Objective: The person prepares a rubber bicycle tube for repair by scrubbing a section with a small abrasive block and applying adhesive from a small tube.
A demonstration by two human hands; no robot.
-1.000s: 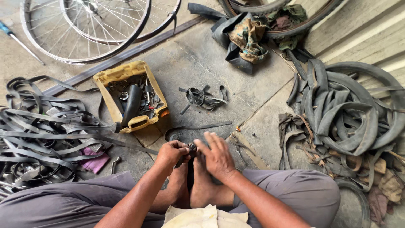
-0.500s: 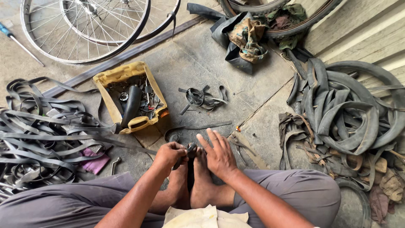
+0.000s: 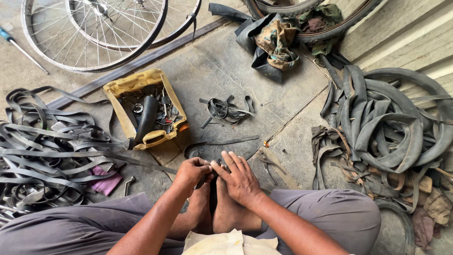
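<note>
Concrete floor point(image 3: 226, 71) spreads out under a seated person whose bare feet point(image 3: 217, 208) meet below the hands. Left hand point(image 3: 191, 172) is curled shut around a small dark rubber piece point(image 3: 213, 175); right hand point(image 3: 240, 177) lies half open with fingers stretched, thumb pressing the same piece, which sits between the two hands just above the feet. Judging from this, the piece is being worked on and nothing looks finished; what is being done to it is hidden by the fingers. Taking the yellow tray point(image 3: 123, 87) of small parts as landmark: hands sit below and right of it, rubber strips point(image 3: 42, 146) left of it, wheel rims point(image 3: 94, 33) above it, a small strip tangle point(image 3: 224, 109) just right, inner tubes point(image 3: 391, 127) far right. Nothing crowds the hands
</note>
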